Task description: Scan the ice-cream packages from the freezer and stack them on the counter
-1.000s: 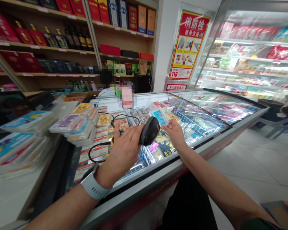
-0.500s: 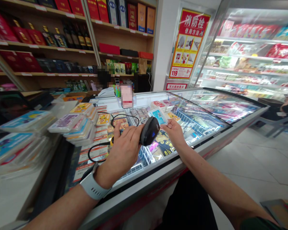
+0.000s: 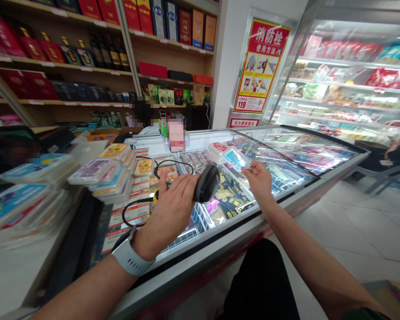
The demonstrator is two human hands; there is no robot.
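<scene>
My left hand point(image 3: 173, 200) is wrapped round a black handheld barcode scanner point(image 3: 207, 183) above the chest freezer point(image 3: 200, 242); its head faces right and its handle is mostly hidden by my fingers. A black cable point(image 3: 128, 213) loops out on the left. Between the fingertips of my right hand point(image 3: 259, 178) is the edge of a flat clear pack with a blue-and-white label point(image 3: 235, 158). That pack is tilted over the freezer, close to a small stack of similar red-labelled packs point(image 3: 217, 150). A gap separates scanner and pack.
Stacks of labelled packs point(image 3: 90, 171) stand on the left counter point(image 3: 20, 284). White wire baskets point(image 3: 202, 220) with bagged food sit inside the freezer. Behind it are a person's head point(image 3: 142, 111), a phone point(image 3: 176, 134) and bottle shelves point(image 3: 76, 64). A lit display fridge point(image 3: 346, 84) is at right.
My right hand has moved right, carrying the blue-labelled pack away from the scanner. The scanner in my left hand has turned slightly and otherwise stays in place.
</scene>
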